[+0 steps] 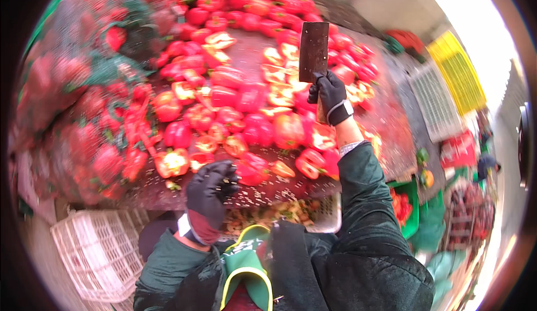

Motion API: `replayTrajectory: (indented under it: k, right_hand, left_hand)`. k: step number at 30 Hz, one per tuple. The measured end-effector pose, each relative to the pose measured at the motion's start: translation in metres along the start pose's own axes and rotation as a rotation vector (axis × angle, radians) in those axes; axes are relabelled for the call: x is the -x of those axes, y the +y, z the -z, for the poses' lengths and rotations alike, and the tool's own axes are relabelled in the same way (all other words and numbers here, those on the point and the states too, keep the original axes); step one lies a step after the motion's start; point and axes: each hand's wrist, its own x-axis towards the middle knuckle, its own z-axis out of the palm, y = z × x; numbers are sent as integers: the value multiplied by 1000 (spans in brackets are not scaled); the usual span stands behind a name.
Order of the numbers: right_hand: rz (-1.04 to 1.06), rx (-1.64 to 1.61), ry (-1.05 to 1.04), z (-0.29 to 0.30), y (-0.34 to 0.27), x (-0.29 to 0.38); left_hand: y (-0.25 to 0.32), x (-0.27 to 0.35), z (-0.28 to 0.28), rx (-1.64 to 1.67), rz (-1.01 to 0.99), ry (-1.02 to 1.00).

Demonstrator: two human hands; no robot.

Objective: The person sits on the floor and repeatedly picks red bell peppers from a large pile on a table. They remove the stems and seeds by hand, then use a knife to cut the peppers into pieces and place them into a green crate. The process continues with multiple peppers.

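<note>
In the head view my right hand [331,94], in a black glove, is closed around the handle of a cleaver [314,50]. Its broad dark blade points away from me, above the red bell peppers. My left hand [212,189], also black-gloved, is curled over the table's near edge, with nothing visible in its fingers. Just beyond it lie a cut pepper [173,162] and a whole-looking red pepper [252,169]. Halved peppers [280,94] show their pale insides mid-table. Whole peppers [251,6] are heaped at the far side. Pale seeds dot the dark red tabletop [289,191].
Net sacks of peppers [63,71] crowd the left side. A crate of scraps [333,214] sits below the near edge, with a white crate [98,252] at lower left. On the right are a yellow crate [459,73], a white crate [436,101] and a green crate [413,210].
</note>
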Motion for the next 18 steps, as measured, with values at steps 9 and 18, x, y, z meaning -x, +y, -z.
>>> replayTrajectory:
  k: [9, 18]
  right_hand:
    - [92, 421, 468, 239, -7, 98]
    - [-139, 1472, 653, 352, 63, 84]
  left_hand:
    - [-24, -7, -7, -108, 10, -114]
    - [-43, -27, -18, -152, 15, -99]
